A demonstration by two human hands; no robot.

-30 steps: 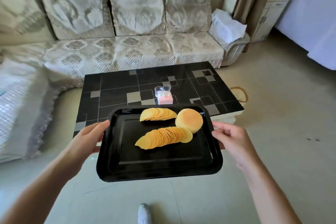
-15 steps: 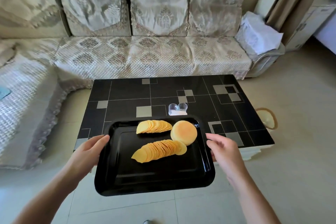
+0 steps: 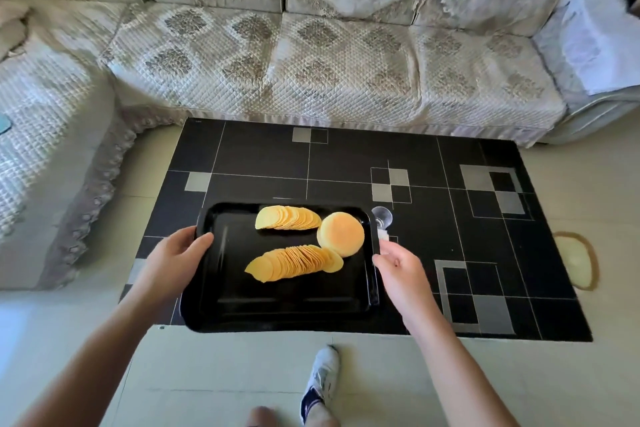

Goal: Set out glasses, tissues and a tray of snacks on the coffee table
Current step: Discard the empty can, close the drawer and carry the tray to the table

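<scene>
While the left hand (image 3: 176, 253) grips the tray (image 3: 284, 305) of snacks over the bench's (image 3: 263, 156) near edge and the right hand (image 3: 398, 262) looks loosened beside it, glasses (image 3: 382, 217) stand just beyond; no tissues show.

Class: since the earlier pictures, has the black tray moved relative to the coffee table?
Yes. The black tray has moved forward over the coffee table, now covering its near-left part beside the glass.
</scene>
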